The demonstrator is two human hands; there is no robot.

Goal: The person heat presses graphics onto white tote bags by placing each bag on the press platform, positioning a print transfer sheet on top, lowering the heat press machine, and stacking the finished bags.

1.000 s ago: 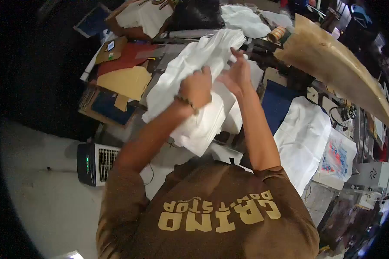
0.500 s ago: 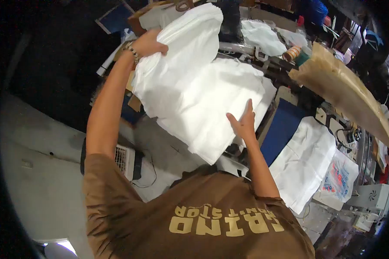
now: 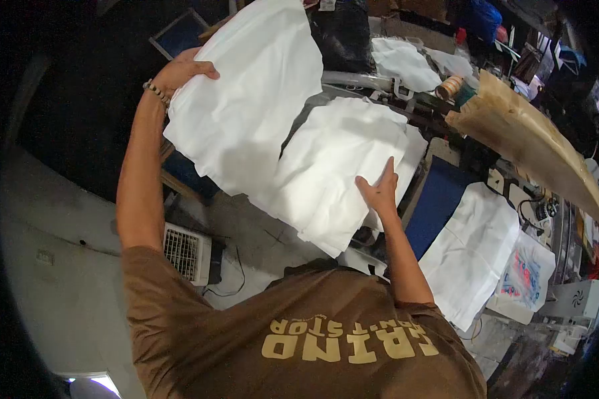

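My left hand [image 3: 183,72] is closed on the edge of the raised white sheets [image 3: 253,86], thumb on top. These look thin and cloth-like, and they hang down from my hand toward the middle. A pile of similar white sheets [image 3: 343,146] lies to the right of them, with a dark gap between the two at the top. On the right edge of that pile rests my right hand [image 3: 381,194], its thumb and fingers spread apart. Whether the raised sheets and the pile are joined lower down I cannot tell.
Right of the pile lie a dark blue panel [image 3: 436,196], another white sheet [image 3: 472,249] and a sheet with red and blue print [image 3: 524,276]. A long brown board [image 3: 526,136] slants above them. A grey vented box [image 3: 572,300] stands at far right, a white grille [image 3: 185,254] lower left.
My left hand has moved left, carrying the raised sheets away from the pile, and a gap has appeared between them. My right hand has barely shifted, its fingers still spread.
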